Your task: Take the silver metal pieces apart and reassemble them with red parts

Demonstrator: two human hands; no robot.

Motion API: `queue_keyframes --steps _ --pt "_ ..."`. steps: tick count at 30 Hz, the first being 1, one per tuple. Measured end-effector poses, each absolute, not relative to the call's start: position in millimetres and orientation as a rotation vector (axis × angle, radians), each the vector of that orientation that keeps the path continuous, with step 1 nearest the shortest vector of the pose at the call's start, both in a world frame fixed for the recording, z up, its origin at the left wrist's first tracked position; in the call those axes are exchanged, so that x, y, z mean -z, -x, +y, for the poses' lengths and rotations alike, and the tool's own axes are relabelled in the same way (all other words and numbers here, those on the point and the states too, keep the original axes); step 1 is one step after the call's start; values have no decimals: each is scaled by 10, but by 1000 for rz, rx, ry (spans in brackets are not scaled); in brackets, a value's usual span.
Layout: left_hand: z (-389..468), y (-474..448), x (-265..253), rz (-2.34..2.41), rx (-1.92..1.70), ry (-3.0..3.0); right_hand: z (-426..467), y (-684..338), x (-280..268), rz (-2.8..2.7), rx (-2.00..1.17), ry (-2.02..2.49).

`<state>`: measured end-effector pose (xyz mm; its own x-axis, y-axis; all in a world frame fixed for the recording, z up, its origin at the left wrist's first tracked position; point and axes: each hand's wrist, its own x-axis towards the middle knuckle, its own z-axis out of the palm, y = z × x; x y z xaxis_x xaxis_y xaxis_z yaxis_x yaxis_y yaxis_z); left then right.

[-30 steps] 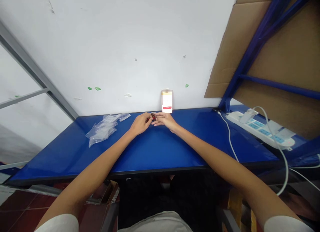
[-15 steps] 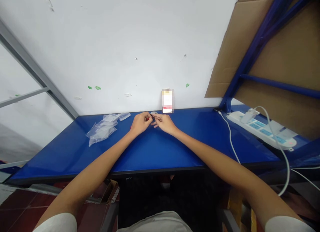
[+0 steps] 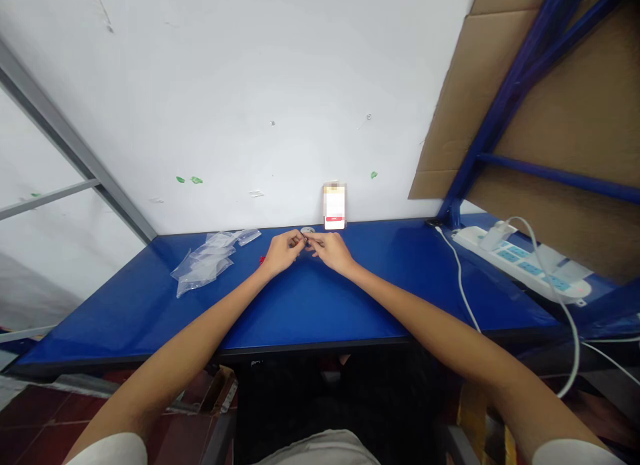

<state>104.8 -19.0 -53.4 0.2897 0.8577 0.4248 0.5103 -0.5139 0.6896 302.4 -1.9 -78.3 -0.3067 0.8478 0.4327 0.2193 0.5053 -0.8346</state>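
My left hand (image 3: 284,250) and my right hand (image 3: 331,249) meet above the blue table, fingertips almost touching. Between them is a small dark piece (image 3: 305,237), too small to name, and the fingers of both hands are closed on it. Just behind the fingertips lies a light grey round item (image 3: 307,229), partly covered by the hands. A small red thing (image 3: 263,259) shows beside my left wrist, mostly hidden behind it.
Clear plastic bags (image 3: 206,261) lie in a pile on the left of the blue table (image 3: 320,311). A phone (image 3: 335,206) with a lit screen leans on the wall. At the right are a white power strip (image 3: 523,265) and a white cable (image 3: 463,281).
Both hands stay together, with slight shifts of the fingers around the small dark piece. More of the red thing by my left wrist shows now. The view has tilted slightly.
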Motion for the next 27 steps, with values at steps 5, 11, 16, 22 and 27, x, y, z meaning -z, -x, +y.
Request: queue_keyframes --steps 5,11,16,22,27 --pt "-210 -1070 518 1279 -1138 -2035 -21 -3047 771 -1825 -779 878" --pt "-217 -1032 447 1162 -1110 -2022 -47 -3056 714 -1742 -789 885" --pt "-203 -960 391 1018 -1045 -2069 -6 -3102 683 -1756 -810 866" --pt "-151 -948 447 1031 -1049 -2085 -40 -3084 675 -1716 -818 827" --pt "-143 -949 456 926 -1039 -1923 -36 -3087 673 -1724 -835 836"
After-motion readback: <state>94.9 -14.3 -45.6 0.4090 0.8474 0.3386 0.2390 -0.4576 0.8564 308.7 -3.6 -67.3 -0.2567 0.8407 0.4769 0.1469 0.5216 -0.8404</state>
